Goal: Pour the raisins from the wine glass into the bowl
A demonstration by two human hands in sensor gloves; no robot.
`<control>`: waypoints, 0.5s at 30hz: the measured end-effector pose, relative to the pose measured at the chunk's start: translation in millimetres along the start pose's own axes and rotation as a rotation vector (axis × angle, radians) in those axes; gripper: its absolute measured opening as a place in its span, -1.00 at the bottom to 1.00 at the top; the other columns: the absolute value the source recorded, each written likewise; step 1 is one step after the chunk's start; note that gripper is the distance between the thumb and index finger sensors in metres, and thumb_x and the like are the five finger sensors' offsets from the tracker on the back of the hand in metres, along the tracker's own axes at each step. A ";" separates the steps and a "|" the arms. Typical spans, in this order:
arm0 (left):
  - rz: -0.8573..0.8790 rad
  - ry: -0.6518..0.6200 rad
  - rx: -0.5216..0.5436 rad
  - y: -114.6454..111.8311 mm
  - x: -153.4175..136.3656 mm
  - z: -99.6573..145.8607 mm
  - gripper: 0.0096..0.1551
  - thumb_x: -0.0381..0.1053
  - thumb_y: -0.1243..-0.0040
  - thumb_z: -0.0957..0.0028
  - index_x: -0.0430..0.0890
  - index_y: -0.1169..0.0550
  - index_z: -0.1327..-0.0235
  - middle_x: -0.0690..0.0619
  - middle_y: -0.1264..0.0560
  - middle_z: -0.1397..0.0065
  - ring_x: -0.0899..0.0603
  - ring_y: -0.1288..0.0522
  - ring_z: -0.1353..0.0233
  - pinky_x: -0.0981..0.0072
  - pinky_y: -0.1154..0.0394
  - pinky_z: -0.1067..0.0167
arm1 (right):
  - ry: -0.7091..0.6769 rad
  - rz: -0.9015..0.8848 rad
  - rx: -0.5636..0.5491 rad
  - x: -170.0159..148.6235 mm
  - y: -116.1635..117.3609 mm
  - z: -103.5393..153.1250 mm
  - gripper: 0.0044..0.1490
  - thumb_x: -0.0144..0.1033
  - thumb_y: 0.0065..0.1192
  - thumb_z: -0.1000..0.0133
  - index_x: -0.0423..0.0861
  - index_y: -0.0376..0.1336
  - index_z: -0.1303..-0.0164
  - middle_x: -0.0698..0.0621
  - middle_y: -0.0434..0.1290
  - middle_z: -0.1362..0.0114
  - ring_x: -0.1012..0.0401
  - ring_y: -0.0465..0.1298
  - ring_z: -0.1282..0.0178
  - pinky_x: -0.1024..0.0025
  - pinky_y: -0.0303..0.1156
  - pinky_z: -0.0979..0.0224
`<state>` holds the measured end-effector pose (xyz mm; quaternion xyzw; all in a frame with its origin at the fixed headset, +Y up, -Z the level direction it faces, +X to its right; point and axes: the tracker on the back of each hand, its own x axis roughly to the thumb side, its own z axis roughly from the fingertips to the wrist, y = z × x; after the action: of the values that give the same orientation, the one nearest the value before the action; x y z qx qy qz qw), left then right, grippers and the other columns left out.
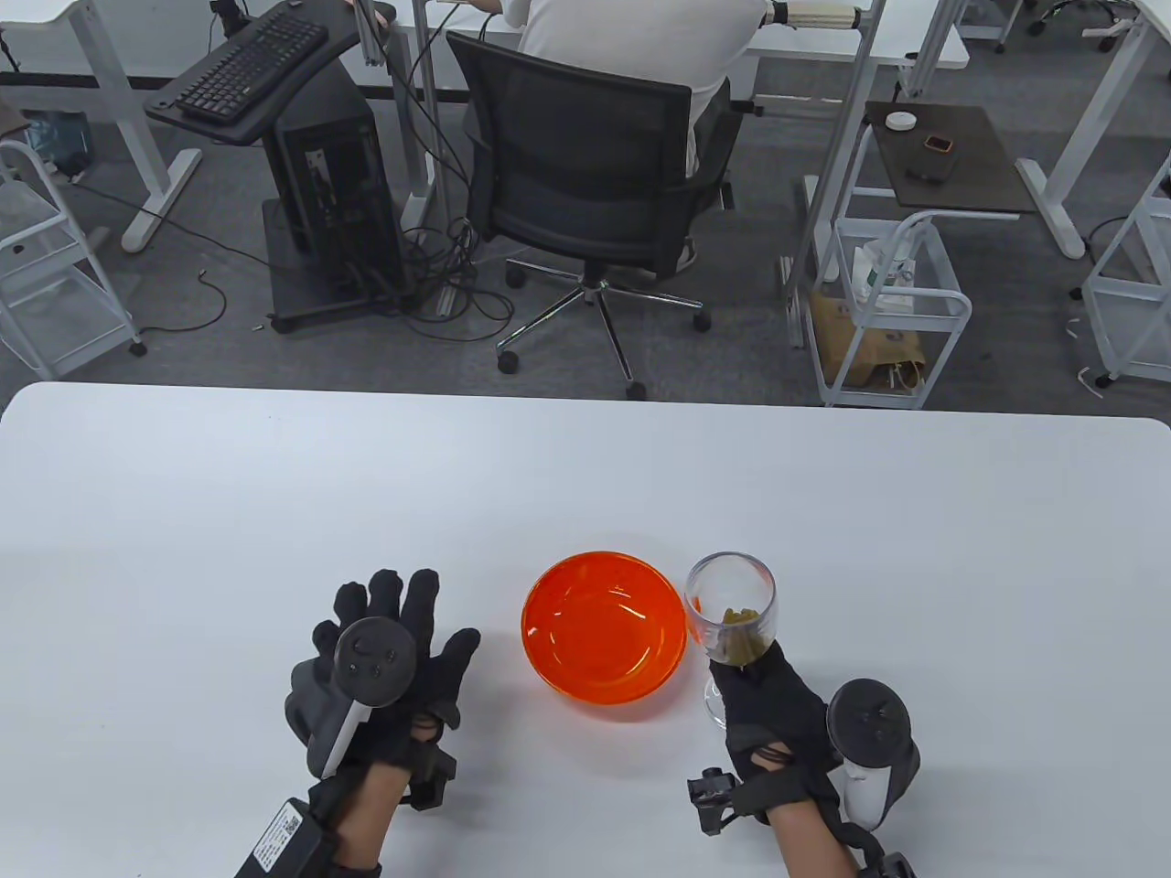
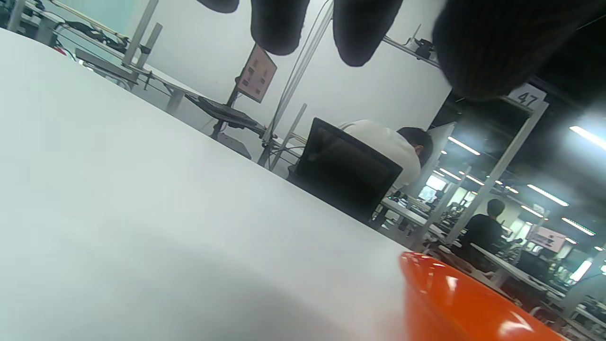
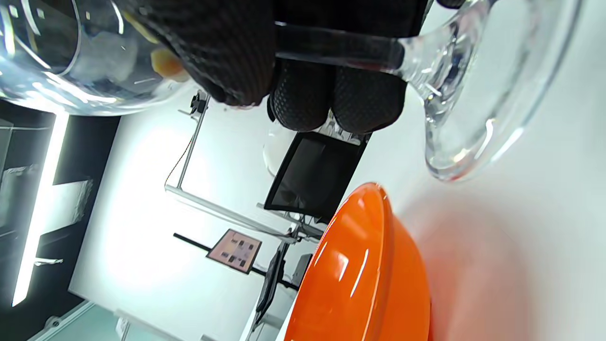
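A clear wine glass (image 1: 732, 608) with greenish raisins (image 1: 743, 633) in its bottom is upright just right of an orange bowl (image 1: 604, 626), which looks empty. My right hand (image 1: 767, 704) grips the glass around its stem, below the cup. In the right wrist view the fingers (image 3: 326, 94) wrap the stem (image 3: 331, 47), the foot (image 3: 478, 94) is close to the table, and the bowl (image 3: 369, 274) is beside it. My left hand (image 1: 389, 640) rests flat on the table left of the bowl, fingers spread and empty. The left wrist view shows the bowl's rim (image 2: 454, 298).
The white table (image 1: 585, 476) stretches wide behind and to both sides of the bowl. Beyond its far edge are an office chair (image 1: 585, 183) with a seated person, a computer stand (image 1: 302, 165) and white carts (image 1: 892, 311).
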<state>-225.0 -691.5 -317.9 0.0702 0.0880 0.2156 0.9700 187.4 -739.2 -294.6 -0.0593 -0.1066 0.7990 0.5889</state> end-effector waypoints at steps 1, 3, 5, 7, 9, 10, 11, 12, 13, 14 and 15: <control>-0.023 0.020 0.002 -0.5 -4.7 -2.8 -0.03 0.42 -0.31 0.16 0.23 -0.29 -0.58 -0.09 -0.13 -0.78 -0.39 0.09 -0.70 -0.39 0.19 -0.48 | 0.006 0.009 -0.012 -1.7 -2.7 -2.2 -0.40 -0.37 0.37 -0.14 -0.07 0.24 -0.41 -0.18 0.45 -0.45 -0.24 0.47 -0.38 -0.41 -0.14 -0.56; -0.061 0.044 0.001 -1.7 -12.1 -7.5 -0.02 0.42 -0.30 0.16 0.23 -0.28 -0.59 -0.08 -0.11 -0.79 -0.39 0.11 -0.70 -0.39 0.21 -0.47 | 0.008 0.033 -0.037 -2.9 -7.3 -5.2 -0.39 -0.38 0.36 -0.14 -0.06 0.24 -0.42 -0.17 0.45 -0.45 -0.25 0.44 -0.40 -0.39 -0.18 -0.57; -0.086 0.069 0.008 -3.5 -18.9 -11.0 -0.03 0.42 -0.30 0.16 0.24 -0.29 -0.58 -0.08 -0.10 -0.78 -0.38 0.11 -0.69 -0.39 0.21 -0.47 | 0.004 0.067 -0.071 -3.0 -12.6 -8.4 -0.39 -0.39 0.35 -0.14 -0.05 0.23 -0.42 -0.16 0.45 -0.44 -0.25 0.42 -0.41 -0.37 -0.21 -0.57; -0.108 0.083 -0.001 -5.9 -23.7 -14.0 -0.03 0.42 -0.30 0.16 0.23 -0.29 -0.58 -0.09 -0.10 -0.78 -0.38 0.12 -0.69 -0.39 0.22 -0.47 | 0.015 0.076 -0.097 -2.7 -16.7 -11.3 -0.39 -0.39 0.34 -0.15 -0.05 0.23 -0.43 -0.15 0.45 -0.44 -0.25 0.41 -0.43 -0.35 -0.23 -0.58; -0.123 0.096 -0.006 -7.7 -26.4 -16.0 -0.04 0.41 -0.30 0.16 0.23 -0.29 -0.58 -0.09 -0.09 -0.78 -0.38 0.13 -0.69 -0.38 0.23 -0.47 | 0.030 0.082 -0.112 -0.7 -19.8 -14.2 -0.39 -0.40 0.33 -0.15 -0.05 0.22 -0.44 -0.16 0.44 -0.44 -0.26 0.38 -0.44 -0.34 -0.26 -0.58; -0.130 0.101 -0.012 -8.2 -27.1 -17.1 -0.04 0.41 -0.30 0.15 0.23 -0.29 -0.58 -0.09 -0.09 -0.78 -0.38 0.14 -0.69 -0.38 0.23 -0.47 | 0.034 0.093 -0.120 0.5 -21.1 -15.6 -0.39 -0.40 0.33 -0.15 -0.05 0.22 -0.44 -0.16 0.44 -0.44 -0.26 0.38 -0.45 -0.34 -0.27 -0.58; -0.133 0.103 -0.014 -8.3 -27.2 -17.4 -0.04 0.41 -0.29 0.15 0.23 -0.29 -0.58 -0.09 -0.08 -0.79 -0.38 0.14 -0.69 -0.37 0.24 -0.47 | 0.037 0.103 -0.127 2.2 -22.4 -17.3 -0.39 -0.40 0.32 -0.16 -0.05 0.22 -0.44 -0.15 0.44 -0.44 -0.26 0.37 -0.46 -0.33 -0.28 -0.58; -0.135 0.102 -0.014 -8.4 -27.3 -17.8 -0.05 0.41 -0.29 0.15 0.24 -0.29 -0.58 -0.09 -0.08 -0.79 -0.37 0.15 -0.69 -0.37 0.24 -0.47 | 0.028 0.110 -0.140 4.5 -23.5 -19.2 -0.39 -0.40 0.32 -0.15 -0.05 0.22 -0.44 -0.15 0.44 -0.44 -0.26 0.36 -0.47 -0.33 -0.29 -0.58; -0.135 0.102 -0.014 -8.6 -27.4 -17.9 -0.05 0.41 -0.29 0.15 0.24 -0.29 -0.58 -0.09 -0.08 -0.79 -0.37 0.15 -0.69 -0.37 0.24 -0.47 | 0.021 0.119 -0.155 6.7 -24.3 -21.3 -0.39 -0.41 0.32 -0.15 -0.04 0.22 -0.44 -0.15 0.44 -0.44 -0.27 0.34 -0.48 -0.32 -0.30 -0.58; -0.136 0.102 -0.013 -8.8 -26.9 -17.2 -0.05 0.40 -0.28 0.15 0.24 -0.30 -0.58 -0.09 -0.08 -0.79 -0.37 0.15 -0.69 -0.37 0.24 -0.47 | 0.023 0.128 -0.169 8.7 -24.7 -23.0 -0.39 -0.41 0.31 -0.16 -0.04 0.22 -0.45 -0.15 0.43 -0.45 -0.27 0.33 -0.49 -0.31 -0.31 -0.58; -0.140 0.101 -0.018 -9.9 -26.6 -16.8 -0.06 0.40 -0.28 0.14 0.24 -0.30 -0.58 -0.09 -0.08 -0.79 -0.37 0.15 -0.69 -0.37 0.24 -0.47 | 0.026 0.132 -0.184 9.9 -24.6 -24.5 -0.39 -0.41 0.30 -0.16 -0.03 0.21 -0.45 -0.15 0.43 -0.45 -0.27 0.33 -0.49 -0.31 -0.31 -0.58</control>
<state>-248.0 -710.2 -332.3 0.0441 0.1394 0.1512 0.9776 212.7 -720.3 -312.2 -0.1305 -0.1678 0.8221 0.5282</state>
